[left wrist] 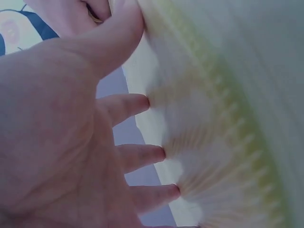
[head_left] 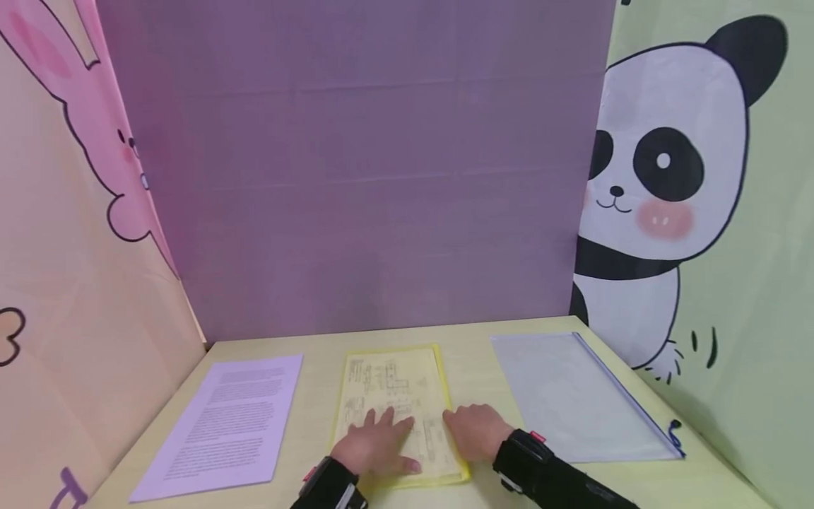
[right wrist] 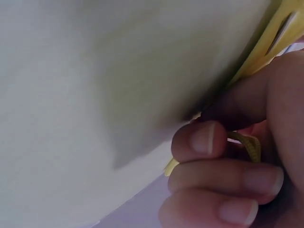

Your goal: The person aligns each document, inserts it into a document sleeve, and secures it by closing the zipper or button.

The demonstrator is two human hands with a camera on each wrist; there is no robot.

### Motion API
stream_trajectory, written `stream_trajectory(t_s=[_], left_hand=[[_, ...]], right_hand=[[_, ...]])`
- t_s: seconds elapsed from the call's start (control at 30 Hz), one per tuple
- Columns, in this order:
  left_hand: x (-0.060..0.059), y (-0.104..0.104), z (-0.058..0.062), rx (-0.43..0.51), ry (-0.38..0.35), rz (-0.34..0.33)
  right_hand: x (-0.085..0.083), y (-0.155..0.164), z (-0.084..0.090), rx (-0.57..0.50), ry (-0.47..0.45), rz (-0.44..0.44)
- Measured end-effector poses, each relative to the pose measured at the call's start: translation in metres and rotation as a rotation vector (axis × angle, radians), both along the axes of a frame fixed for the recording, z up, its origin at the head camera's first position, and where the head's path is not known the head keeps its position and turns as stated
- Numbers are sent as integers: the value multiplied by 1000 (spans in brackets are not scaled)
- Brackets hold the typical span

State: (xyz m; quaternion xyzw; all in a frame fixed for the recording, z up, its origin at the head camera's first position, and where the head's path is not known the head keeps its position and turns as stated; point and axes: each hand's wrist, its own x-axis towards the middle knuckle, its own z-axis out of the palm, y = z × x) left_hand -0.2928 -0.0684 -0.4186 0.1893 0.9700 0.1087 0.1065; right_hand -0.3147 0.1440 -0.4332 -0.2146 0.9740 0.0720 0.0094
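My left hand [head_left: 375,447] lies flat, fingers spread, on the yellow plastic document folder [head_left: 394,385] at the pale counter [head_left: 470,353] middle; my right hand [head_left: 478,429] pinches its yellow zipper pull [right wrist: 249,145]

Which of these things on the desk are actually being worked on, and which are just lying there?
In hand:
- yellow zip folder with a printed sheet inside
- left hand, flat on the folder
- right hand, fingers curled at the folder's edge

Lying about:
- printed page, left
- clear zip pouch, right
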Motion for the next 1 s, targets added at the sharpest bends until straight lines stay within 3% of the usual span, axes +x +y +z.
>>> stream_trajectory(t_s=[0.13, 0.3, 0.47, 1.0], left_hand=[[-3, -1, -2, 36, 2, 7], [-6, -1, -3, 85, 44, 76], [-5, 1, -3, 61, 68, 116], [2, -2, 2, 17, 61, 105]], right_hand=[[-7, 0, 1, -18, 16, -2], [-15, -3, 4, -39, 49, -17], [-23, -8, 4, -40, 49, -51], [-31, -13, 6, -23, 75, -64]])
